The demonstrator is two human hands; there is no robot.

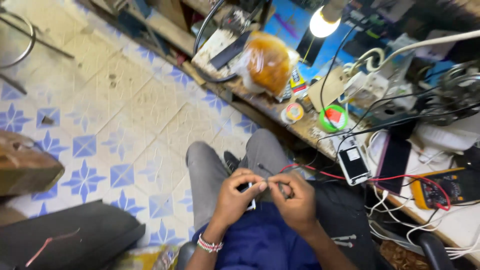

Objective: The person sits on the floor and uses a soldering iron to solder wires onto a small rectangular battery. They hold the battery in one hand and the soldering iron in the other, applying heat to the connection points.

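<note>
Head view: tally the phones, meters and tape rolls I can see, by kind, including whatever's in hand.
Phones: 3 — small phone in left hand, white phone, dark phone
Multimeter: 1
Tape rolls: 2 — green roll, small roll
Total: 6

Both hands meet above the lap: left hand (234, 196), a beaded band at its wrist, curls its fingers inward; right hand (294, 197) pinches fingertips against the left's.

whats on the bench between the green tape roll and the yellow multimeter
In the head view, between the green tape roll and the yellow multimeter lie an opened phone, a dark phone, and red and black wires.
</note>
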